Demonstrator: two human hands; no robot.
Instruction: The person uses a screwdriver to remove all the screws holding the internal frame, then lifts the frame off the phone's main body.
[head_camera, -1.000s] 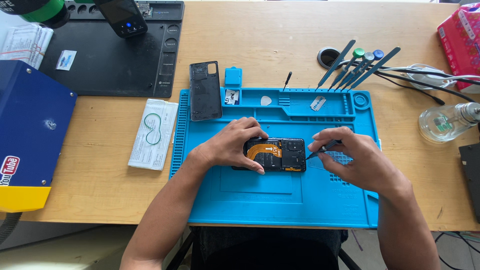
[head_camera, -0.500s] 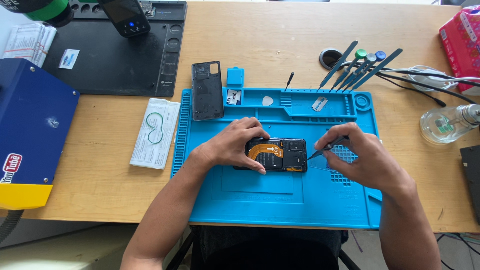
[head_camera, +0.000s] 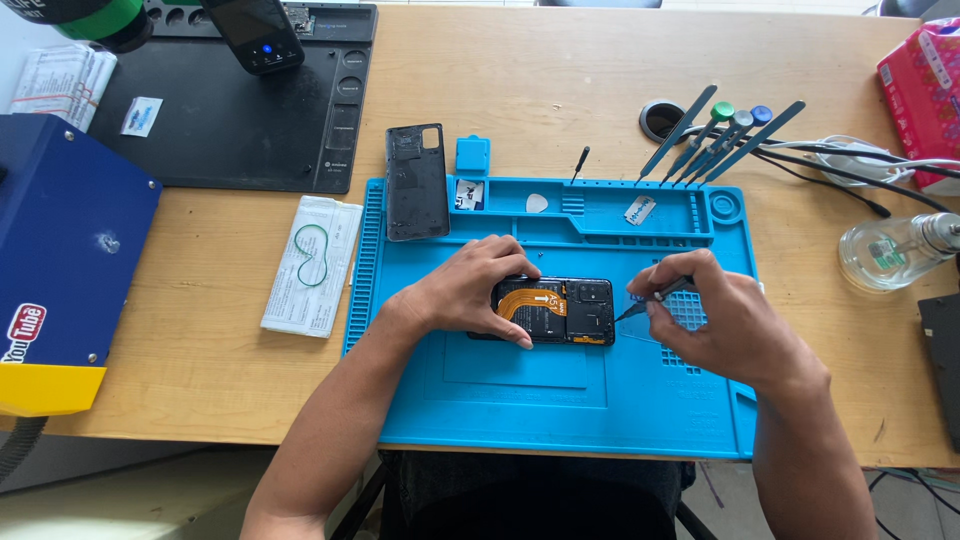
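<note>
An opened phone (head_camera: 560, 311) with an orange flex cable showing lies on a blue silicone work mat (head_camera: 520, 400). My left hand (head_camera: 465, 290) holds the phone's left end, fingers over its top and bottom edges. My right hand (head_camera: 720, 320) grips thin dark tweezers (head_camera: 655, 296) whose tip points at the phone's right edge. The phone's removed black back cover (head_camera: 416, 181) rests at the mat's top left corner.
Several pry tools and screwdrivers (head_camera: 715, 135) lie beyond the mat. A glass bottle (head_camera: 890, 250) lies at the right, a black mat (head_camera: 230, 110) with a device at the back left, a blue box (head_camera: 60, 250) at the left, and a white packet (head_camera: 312, 264) beside the mat.
My right hand with the tweezers has shifted slightly; the left hand stays on the phone.
</note>
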